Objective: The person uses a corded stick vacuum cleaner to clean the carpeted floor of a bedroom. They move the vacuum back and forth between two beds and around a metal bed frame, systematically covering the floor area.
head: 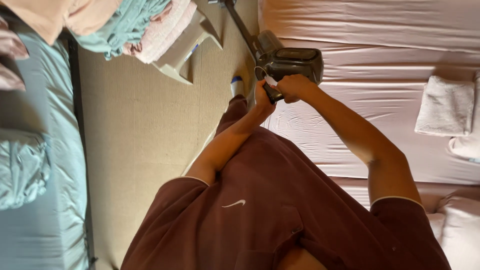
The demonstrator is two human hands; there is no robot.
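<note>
A dark grey handheld vacuum cleaner (292, 62) with a long tube (239, 22) is held out in front of me, over the edge of a bed with a pale pink sheet (380, 55). My right hand (294, 87) grips its handle from the right. My left hand (262, 96) closes on the handle's lower left side, beside a small white part. Both arms stretch out from my maroon shirt (265, 210).
A folded white towel (445, 106) lies on the pink bed at right, with a pillow (462, 230) below it. A beige carpet (145, 130) runs between the beds. A teal-sheeted bed (35, 165) is at left. Piled linens (130, 22) sit on a white stool (182, 50).
</note>
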